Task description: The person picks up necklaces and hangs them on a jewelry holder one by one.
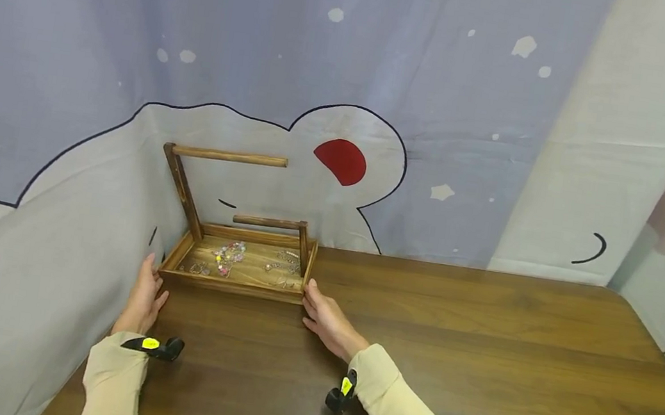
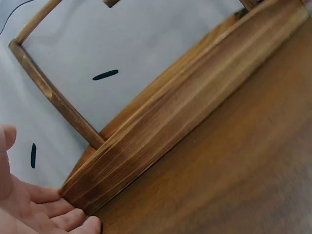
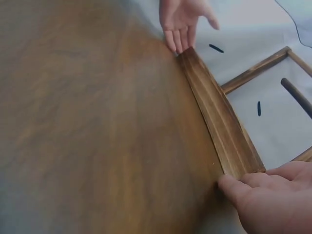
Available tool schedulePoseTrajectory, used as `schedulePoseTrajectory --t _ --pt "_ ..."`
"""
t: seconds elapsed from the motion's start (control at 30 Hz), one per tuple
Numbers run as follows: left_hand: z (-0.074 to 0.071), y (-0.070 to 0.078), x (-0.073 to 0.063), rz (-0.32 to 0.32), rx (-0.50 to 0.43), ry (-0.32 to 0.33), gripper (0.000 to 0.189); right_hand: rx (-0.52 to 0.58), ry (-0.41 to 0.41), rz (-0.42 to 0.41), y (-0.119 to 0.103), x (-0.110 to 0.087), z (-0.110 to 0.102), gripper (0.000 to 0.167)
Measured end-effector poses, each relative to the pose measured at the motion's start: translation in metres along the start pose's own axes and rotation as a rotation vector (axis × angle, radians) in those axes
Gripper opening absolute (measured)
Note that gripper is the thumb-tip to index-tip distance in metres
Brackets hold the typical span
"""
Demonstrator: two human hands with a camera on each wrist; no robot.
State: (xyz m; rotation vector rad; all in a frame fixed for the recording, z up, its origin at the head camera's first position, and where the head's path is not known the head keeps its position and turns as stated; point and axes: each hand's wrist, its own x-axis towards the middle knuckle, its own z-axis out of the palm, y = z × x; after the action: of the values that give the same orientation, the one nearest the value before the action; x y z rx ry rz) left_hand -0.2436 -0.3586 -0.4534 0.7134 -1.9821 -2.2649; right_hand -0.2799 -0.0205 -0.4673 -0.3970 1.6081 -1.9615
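Observation:
A wooden jewelry stand point(image 1: 233, 288) with a shallow tray base and two horizontal bars sits at the back left of the table. A pastel beaded bracelet point(image 1: 229, 257) lies in the tray, with a silvery bracelet point(image 1: 284, 262) to its right and small metallic pieces of jewelry point(image 1: 200, 268) toward its left. My left hand point(image 1: 144, 298) is at the front left corner, its fingertips against the tray's end in the left wrist view. At the opposite corner, my right hand point(image 1: 330, 319) touches the tray's end with its fingers extended.
A printed fabric curtain point(image 1: 458, 112) hangs along the table's back and left, close to the stand's left end. The brown wooden table point(image 1: 475, 366) stretches far to the right. Each wrist carries a black strap-mounted camera point(image 1: 169, 349).

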Motion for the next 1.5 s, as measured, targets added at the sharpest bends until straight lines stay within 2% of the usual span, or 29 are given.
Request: schedulePoseTrajectory --t 0.17,0.3,0.4,0.5,0.63,0.7,0.83,1.1,1.33,1.5 --pt "0.002 0.001 -0.009 -0.009 0.114 -0.013 0.091 -0.002 0.029 -0.003 0.001 -0.015 -0.004 0.077" --pt "0.006 -0.002 -0.022 -0.014 0.164 -0.037 0.095 -0.001 0.053 -0.003 -0.001 -0.029 -0.011 0.081" --pt "0.009 -0.006 -0.031 0.002 0.191 -0.054 0.095 -0.02 0.055 0.003 -0.002 -0.042 -0.018 0.079" --pt "0.016 -0.01 -0.043 0.033 0.282 -0.065 0.094 -0.054 0.06 0.007 -0.003 -0.058 -0.028 0.076" --pt "0.029 -0.014 -0.061 0.076 0.394 -0.129 0.091 -0.108 0.111 0.018 -0.008 -0.083 -0.043 0.078" --pt "0.034 -0.016 -0.07 0.085 0.408 -0.176 0.089 -0.132 0.144 0.03 -0.011 -0.097 -0.05 0.08" --pt "0.047 -0.019 -0.085 0.106 0.44 -0.228 0.083 -0.152 0.195 0.046 -0.015 -0.12 -0.062 0.082" --pt "0.071 -0.027 -0.105 0.131 0.449 -0.281 0.068 -0.178 0.288 0.051 -0.02 -0.154 -0.079 0.078" --pt "0.089 -0.037 -0.124 0.133 0.439 -0.298 0.066 -0.197 0.271 0.071 -0.023 -0.184 -0.1 0.073" --pt "0.101 -0.044 -0.134 0.134 0.404 -0.323 0.059 -0.229 0.253 0.073 -0.021 -0.209 -0.121 0.067"
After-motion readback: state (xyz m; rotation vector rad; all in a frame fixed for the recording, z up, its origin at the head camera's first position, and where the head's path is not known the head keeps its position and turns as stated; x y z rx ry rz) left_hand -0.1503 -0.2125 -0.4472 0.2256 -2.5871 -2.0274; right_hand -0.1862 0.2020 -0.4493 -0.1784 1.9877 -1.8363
